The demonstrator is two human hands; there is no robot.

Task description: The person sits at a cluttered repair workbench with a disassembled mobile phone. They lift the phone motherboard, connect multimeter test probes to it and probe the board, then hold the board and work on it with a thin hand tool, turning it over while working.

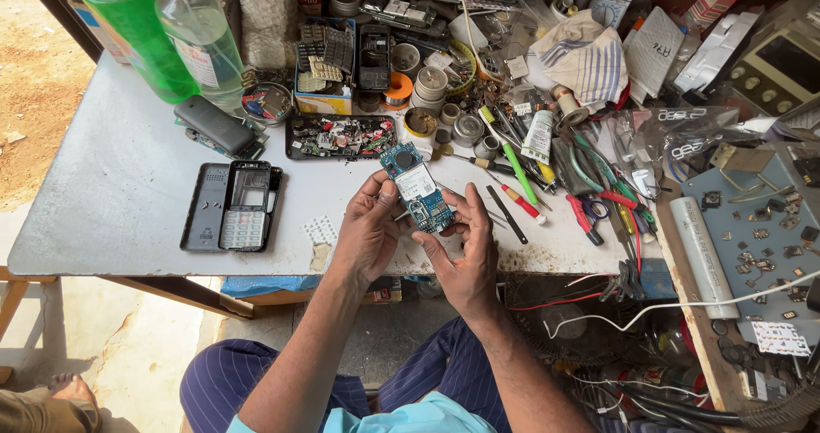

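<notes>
Near the table's front edge (171, 258), left hand (369, 232) and right hand (465, 258) pinch a blue circuit board (416, 187), its white label upward.

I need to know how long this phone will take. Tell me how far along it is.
Done: the phone is opened up; its black back cover and keypad frame lie side by side on the table. In hand: both hands, left hand and right hand, hold the bare blue circuit board. Left: the board is not yet back in its shell.
</notes>
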